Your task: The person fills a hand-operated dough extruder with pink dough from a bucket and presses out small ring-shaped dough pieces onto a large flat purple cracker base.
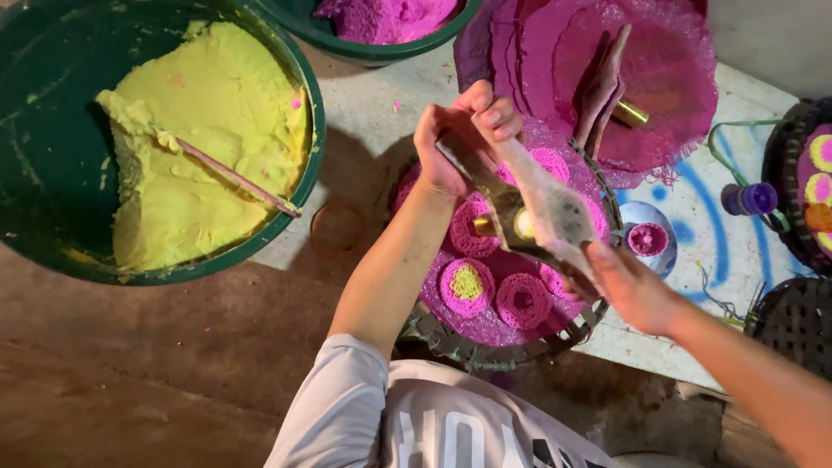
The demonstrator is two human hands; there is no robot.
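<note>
My left hand (452, 139) grips the upper end of a cloth piping bag (546, 208) stained with dough. The bag's lower end is squeezed by my right hand (633, 286), and a brass nozzle (485, 225) points down from the bag. Below it lies a round woven tray (598, 316) covered with pink lacy dough rings (523, 301). One ring (466, 286) has a yellow centre.
A large green tub (52, 113) of yellow dough with a stick (238, 178) in it stands at the left. A second green tub (347, 43) of pink dough and stacked pink cloths (659, 69) lie at the top. Other woven trays (793, 321) are at the right, beside a small bowl (648, 238).
</note>
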